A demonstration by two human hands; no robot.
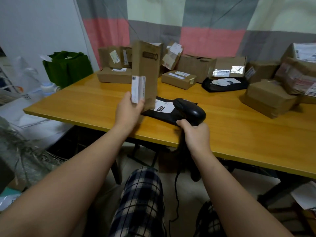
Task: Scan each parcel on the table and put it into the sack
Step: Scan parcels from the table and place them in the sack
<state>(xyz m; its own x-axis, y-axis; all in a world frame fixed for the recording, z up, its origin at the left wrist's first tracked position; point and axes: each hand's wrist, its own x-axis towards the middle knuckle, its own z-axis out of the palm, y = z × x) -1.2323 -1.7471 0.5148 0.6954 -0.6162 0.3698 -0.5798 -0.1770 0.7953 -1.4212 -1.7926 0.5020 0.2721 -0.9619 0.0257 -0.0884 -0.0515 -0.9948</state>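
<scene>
My left hand (pixel 129 112) grips the lower end of a tall brown cardboard parcel (pixel 146 65), held upright above the table's near edge, its white label facing me. My right hand (pixel 195 135) holds the handle of a black barcode scanner (pixel 189 111), whose head points left toward the parcel. Under the scanner a flat black mailer bag (pixel 162 113) with a white label lies on the yellow wooden table (pixel 85 103). A woven greyish sack (pixel 20 151) sits on the floor at the left, only partly in view.
Several brown cardboard parcels (pixel 179 79) are piled along the table's back and right side, with another black mailer (pixel 224 84) among them. A green bag (pixel 67 67) stands beyond the left end. The scanner's cable (pixel 176 194) hangs by my knees.
</scene>
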